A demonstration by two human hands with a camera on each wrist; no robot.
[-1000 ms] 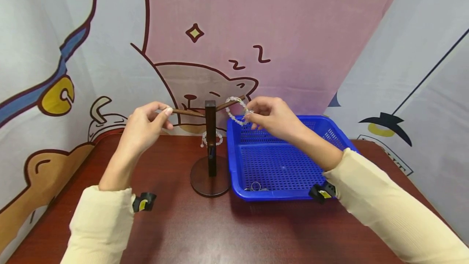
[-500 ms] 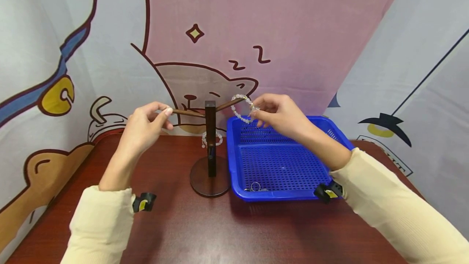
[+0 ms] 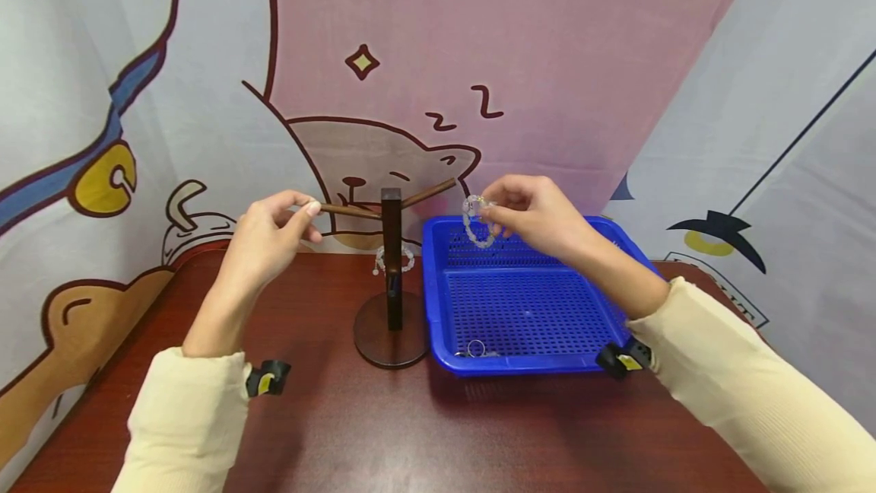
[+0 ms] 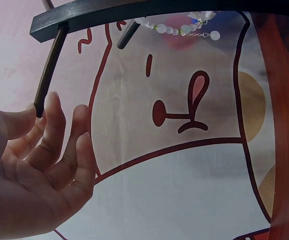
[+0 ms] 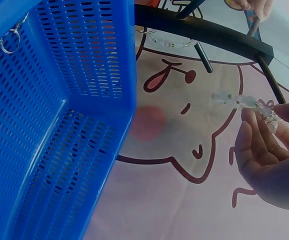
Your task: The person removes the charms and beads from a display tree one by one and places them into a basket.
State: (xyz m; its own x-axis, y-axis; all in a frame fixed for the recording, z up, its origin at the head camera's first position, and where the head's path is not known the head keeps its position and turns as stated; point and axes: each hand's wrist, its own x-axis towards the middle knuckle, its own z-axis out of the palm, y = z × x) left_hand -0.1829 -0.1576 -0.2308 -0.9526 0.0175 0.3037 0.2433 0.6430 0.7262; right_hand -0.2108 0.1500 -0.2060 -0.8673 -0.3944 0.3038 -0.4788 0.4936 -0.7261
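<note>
My left hand (image 3: 270, 238) pinches the tip of the left peg of a dark wooden jewelry stand (image 3: 392, 249) between thumb and forefinger; the left wrist view shows the peg (image 4: 49, 75) ending at my fingertips. My right hand (image 3: 537, 215) pinches a clear beaded bracelet (image 3: 477, 227), which dangles over the back of the blue basket, just right of the upper right peg (image 3: 431, 192) and apart from it. In the right wrist view the bracelet (image 5: 239, 99) runs from my thumb and fingers. Another beaded bracelet (image 3: 408, 259) hangs lower down, partly behind the post.
A blue plastic basket (image 3: 438, 326) stands right of the stand's round base (image 3: 372, 341). Inside its front edge lies a small ring-shaped piece of jewelry (image 3: 477, 348). A printed curtain (image 3: 547, 59) hangs behind the reddish-brown table (image 3: 383, 424).
The bracelet in my right hand was looped round the upper right peg; it has slid off the tip and moved right, then hangs lower. My left hand stays on its peg.
</note>
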